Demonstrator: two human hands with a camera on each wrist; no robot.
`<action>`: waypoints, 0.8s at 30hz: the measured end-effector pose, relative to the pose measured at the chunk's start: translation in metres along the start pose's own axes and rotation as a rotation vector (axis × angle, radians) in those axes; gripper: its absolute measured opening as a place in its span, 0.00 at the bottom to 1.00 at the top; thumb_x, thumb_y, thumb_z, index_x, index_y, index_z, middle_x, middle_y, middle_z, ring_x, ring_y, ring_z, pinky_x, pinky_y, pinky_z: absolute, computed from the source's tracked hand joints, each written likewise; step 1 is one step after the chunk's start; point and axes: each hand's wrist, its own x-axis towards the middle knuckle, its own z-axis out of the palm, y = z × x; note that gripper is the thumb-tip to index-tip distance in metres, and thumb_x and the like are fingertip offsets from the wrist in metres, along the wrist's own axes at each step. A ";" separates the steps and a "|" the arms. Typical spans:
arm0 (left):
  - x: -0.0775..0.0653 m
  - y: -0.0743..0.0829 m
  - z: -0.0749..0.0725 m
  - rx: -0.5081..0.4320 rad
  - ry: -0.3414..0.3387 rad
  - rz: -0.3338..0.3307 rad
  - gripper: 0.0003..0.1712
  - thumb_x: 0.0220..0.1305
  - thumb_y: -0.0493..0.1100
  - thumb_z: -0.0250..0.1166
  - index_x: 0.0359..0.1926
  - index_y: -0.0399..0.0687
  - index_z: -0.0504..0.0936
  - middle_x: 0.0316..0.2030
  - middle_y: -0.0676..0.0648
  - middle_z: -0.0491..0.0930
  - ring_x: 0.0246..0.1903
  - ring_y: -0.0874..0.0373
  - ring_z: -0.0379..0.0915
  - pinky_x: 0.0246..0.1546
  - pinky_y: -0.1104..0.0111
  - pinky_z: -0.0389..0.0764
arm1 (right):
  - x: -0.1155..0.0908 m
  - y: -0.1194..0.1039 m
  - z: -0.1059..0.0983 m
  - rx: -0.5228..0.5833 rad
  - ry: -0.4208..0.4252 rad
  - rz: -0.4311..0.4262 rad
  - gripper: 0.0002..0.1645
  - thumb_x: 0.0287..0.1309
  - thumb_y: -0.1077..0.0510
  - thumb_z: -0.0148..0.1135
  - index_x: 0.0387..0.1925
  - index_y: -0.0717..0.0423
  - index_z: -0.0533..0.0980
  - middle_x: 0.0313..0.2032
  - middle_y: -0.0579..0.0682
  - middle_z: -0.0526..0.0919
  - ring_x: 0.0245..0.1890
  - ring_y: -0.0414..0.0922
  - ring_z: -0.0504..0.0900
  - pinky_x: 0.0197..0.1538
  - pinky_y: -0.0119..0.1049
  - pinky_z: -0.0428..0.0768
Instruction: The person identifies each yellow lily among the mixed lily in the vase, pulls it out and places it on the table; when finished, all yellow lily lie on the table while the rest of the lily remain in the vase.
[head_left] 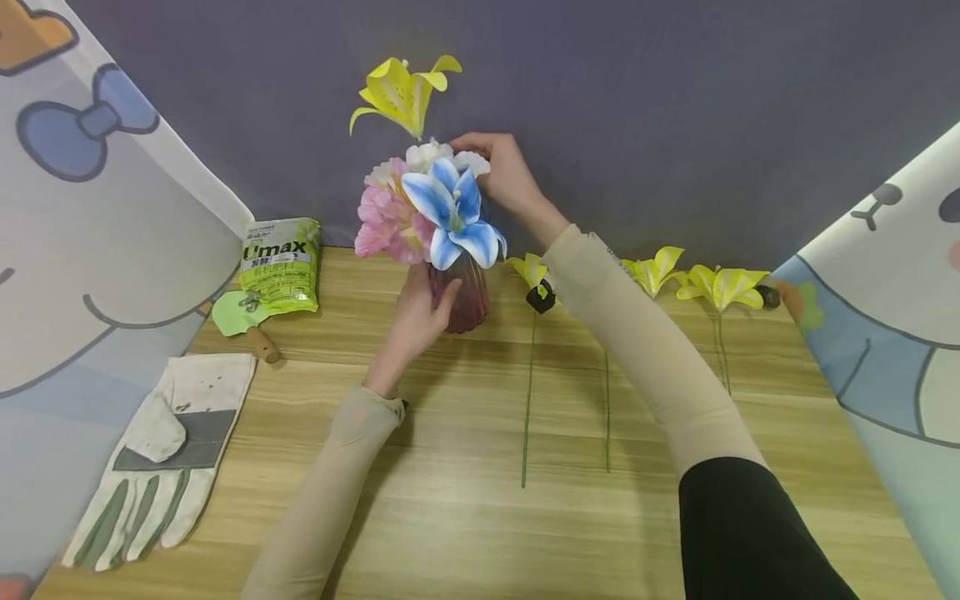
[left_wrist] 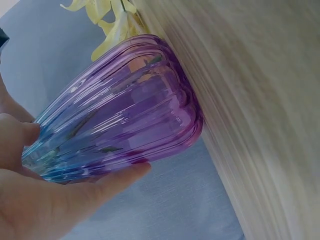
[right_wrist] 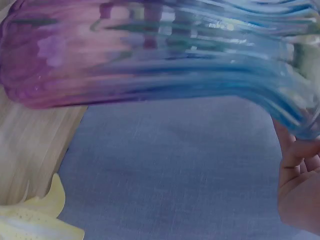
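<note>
A ribbed glass vase (head_left: pixel 468 304), purple at its base and blue toward its neck (left_wrist: pixel 65 135), stands on the wooden table. My left hand (head_left: pixel 420 312) grips its side, thumb in front. From the vase rise pink flowers (head_left: pixel 390 221), a white flower (head_left: pixel 427 154) and a blue lily (head_left: pixel 456 212). A yellow lily (head_left: pixel 405 92) stands taller than the rest. Behind the white flower, my right hand (head_left: pixel 510 171) reaches with curled fingers to the yellow lily's stem; its fingertips are hidden there. The right wrist view shows these fingers (right_wrist: pixel 302 155) beside the vase rim.
Yellow lilies (head_left: pixel 723 287) with long green stems lie to the right, partly under my right forearm. At left are a green fertilizer bag (head_left: pixel 281 267), a small trowel (head_left: pixel 240 312) and a work glove (head_left: pixel 168 458). A grey cloth wall (head_left: pixel 637 117) stands close behind the vase.
</note>
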 end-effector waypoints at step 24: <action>0.000 0.003 0.000 0.041 -0.020 -0.052 0.34 0.78 0.42 0.63 0.71 0.20 0.64 0.63 0.21 0.72 0.67 0.27 0.69 0.73 0.43 0.67 | 0.015 -0.015 0.016 0.374 -0.130 0.114 0.19 0.82 0.66 0.50 0.61 0.67 0.83 0.58 0.58 0.86 0.57 0.50 0.85 0.58 0.37 0.84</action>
